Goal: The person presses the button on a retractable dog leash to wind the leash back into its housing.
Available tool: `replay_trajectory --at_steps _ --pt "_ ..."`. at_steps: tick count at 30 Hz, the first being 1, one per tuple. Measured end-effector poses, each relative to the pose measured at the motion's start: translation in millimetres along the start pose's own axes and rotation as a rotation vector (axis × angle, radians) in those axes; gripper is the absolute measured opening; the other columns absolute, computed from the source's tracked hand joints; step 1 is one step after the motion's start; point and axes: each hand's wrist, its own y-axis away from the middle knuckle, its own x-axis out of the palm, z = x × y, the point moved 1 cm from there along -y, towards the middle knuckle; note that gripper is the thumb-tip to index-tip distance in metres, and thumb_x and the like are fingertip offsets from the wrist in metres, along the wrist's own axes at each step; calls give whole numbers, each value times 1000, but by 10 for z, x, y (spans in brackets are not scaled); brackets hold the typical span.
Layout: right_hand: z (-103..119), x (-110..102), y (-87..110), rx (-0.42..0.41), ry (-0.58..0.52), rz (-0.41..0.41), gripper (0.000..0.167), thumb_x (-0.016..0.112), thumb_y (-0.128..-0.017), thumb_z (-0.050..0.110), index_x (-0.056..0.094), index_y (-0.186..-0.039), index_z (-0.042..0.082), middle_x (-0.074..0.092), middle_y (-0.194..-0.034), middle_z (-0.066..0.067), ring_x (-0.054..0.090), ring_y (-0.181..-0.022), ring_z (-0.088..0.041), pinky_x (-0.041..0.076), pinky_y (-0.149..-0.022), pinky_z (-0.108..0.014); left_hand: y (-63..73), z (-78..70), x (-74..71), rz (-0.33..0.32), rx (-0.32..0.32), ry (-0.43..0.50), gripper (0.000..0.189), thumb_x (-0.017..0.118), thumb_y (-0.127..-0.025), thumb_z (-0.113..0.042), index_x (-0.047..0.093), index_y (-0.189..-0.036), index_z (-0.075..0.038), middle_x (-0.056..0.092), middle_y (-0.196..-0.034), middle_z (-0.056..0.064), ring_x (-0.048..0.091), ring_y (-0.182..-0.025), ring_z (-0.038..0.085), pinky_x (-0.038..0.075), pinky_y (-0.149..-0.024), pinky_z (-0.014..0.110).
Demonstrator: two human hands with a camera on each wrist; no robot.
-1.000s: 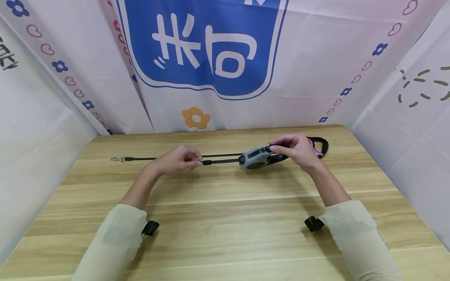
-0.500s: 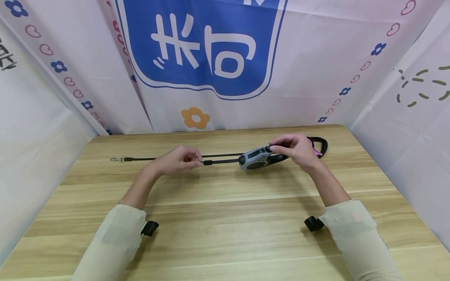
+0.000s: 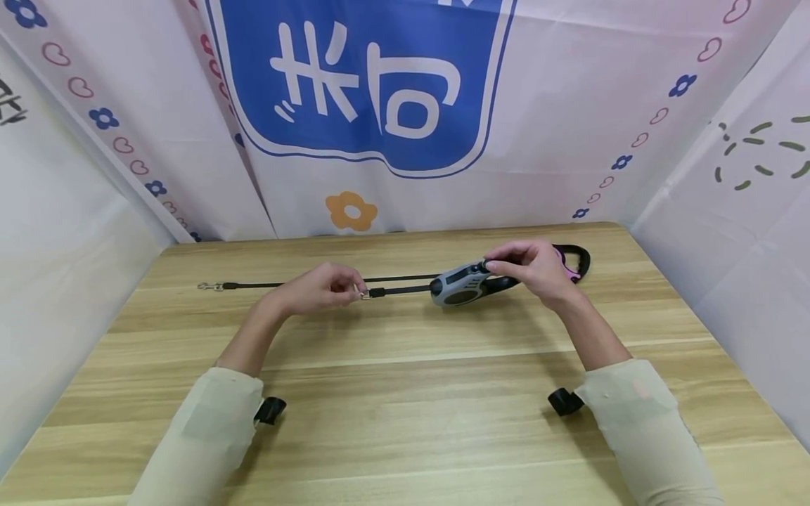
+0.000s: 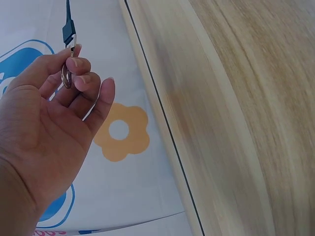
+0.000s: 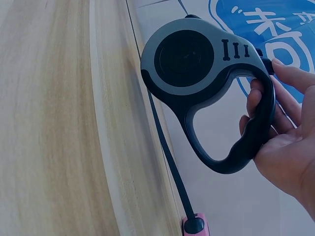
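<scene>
Near the back of the table, my right hand (image 3: 538,273) grips the handle of a grey and black retractable leash (image 3: 457,287). In the right wrist view the fingers curl round the black loop handle (image 5: 236,156), and the thumb rests by a button at its top. A black strap (image 3: 408,289) runs left from the leash body to my left hand (image 3: 321,288). That hand pinches the metal clip (image 4: 66,73) at the strap's end between thumb and fingers, as the left wrist view shows.
Behind lies a second retractable leash with a pink casing (image 5: 203,220) and a black handle (image 3: 585,261). Its strap (image 3: 253,286) stretches left along the wooden table (image 3: 405,422), ending in a metal clip (image 3: 207,286). A printed cloth (image 3: 443,204) hangs behind the table.
My left fingers have shifted slightly, and more of the metal clip shows beside them. The right hand and the grey leash look unmoved.
</scene>
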Motion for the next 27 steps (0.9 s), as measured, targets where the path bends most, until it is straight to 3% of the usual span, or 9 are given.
replay_trajectory --at_steps 15,24,27 --pt "-17 30 -13 -7 -31 9 11 75 -89 -8 78 -99 -3 76 -91 3 67 -82 -10 55 -70 -23 -26 -54 34 28 -11 36 15 57 -103 2 70 -111 4 66 -84 22 59 -75 25 47 -65 24" --pt "-5 46 -18 9 -22 8 18 78 -91 1 74 -103 -12 76 -93 0 67 -83 -11 55 -72 -24 -40 -69 53 43 -30 42 18 56 -102 2 69 -114 4 68 -78 10 53 -66 15 38 -58 23" --pt "-5 47 -18 7 -21 7 21 79 -91 3 73 -103 -13 76 -92 -1 67 -83 -11 55 -71 -24 -45 -69 57 44 -36 45 18 55 -103 1 69 -115 4 69 -79 9 56 -68 24 41 -59 23"
